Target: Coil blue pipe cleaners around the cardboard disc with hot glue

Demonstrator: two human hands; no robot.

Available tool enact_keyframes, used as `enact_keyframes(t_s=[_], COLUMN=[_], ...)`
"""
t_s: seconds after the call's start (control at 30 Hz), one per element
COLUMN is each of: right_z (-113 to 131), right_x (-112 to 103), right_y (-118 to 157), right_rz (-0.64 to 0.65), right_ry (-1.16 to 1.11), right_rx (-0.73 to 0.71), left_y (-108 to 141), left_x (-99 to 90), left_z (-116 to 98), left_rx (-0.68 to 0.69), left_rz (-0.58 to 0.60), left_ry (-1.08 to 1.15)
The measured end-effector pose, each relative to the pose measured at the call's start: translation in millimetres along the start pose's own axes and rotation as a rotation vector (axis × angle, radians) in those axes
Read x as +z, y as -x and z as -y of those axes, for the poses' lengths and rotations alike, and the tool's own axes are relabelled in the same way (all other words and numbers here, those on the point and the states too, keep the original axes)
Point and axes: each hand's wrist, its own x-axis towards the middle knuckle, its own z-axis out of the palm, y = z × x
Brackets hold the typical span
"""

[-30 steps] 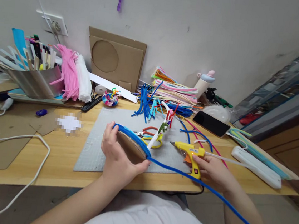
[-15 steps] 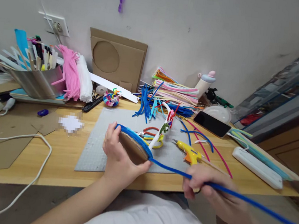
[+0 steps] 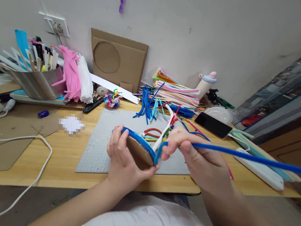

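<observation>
Grip of the right hand [image 3: 201, 162] pinches a blue pipe cleaner [image 3: 249, 156], its length stretching rightward; the cardboard disc [image 3: 136, 150], clasped by the left hand [image 3: 124, 161], lies just left, rim sloping down toward that grip.

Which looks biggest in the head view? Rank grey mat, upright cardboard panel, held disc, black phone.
Grey mat
Upright cardboard panel
Held disc and black phone: too alike to rank; the left hand partly covers the disc.

Worn on my torso: one plain white top of soft, matte cloth [image 3: 149, 218], loosely fitting, with shallow folds and creases across its front. Sleeve ends lie outside my view. My left hand [image 3: 126, 157] and right hand [image 3: 205, 166] are bare, as are both forearms [image 3: 85, 203].
</observation>
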Motion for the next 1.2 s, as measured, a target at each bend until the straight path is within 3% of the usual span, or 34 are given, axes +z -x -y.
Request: enact_keyframes(t_s=[0.33,0.7,1.2], right_z=[-14.9,-28.4,-38.4], right_x=[6.3,14.3,19.0], right_y=[-29.9,-43.5,-46.5], right_rz=[0.178,0.212,0.205], right_ry=[0.144,0.075,-0.224], right_rx=[-0.016,-0.016,0.213], left_y=[1.6,2.0,2.4], left_x=[1.2,2.8,2.7], left_z=[0.4,0.3,-1.8], left_rx=[0.009,0.01,0.02], left_rz=[-0.004,-0.009,-0.026], left_ry=[0.005,-0.021,-0.028])
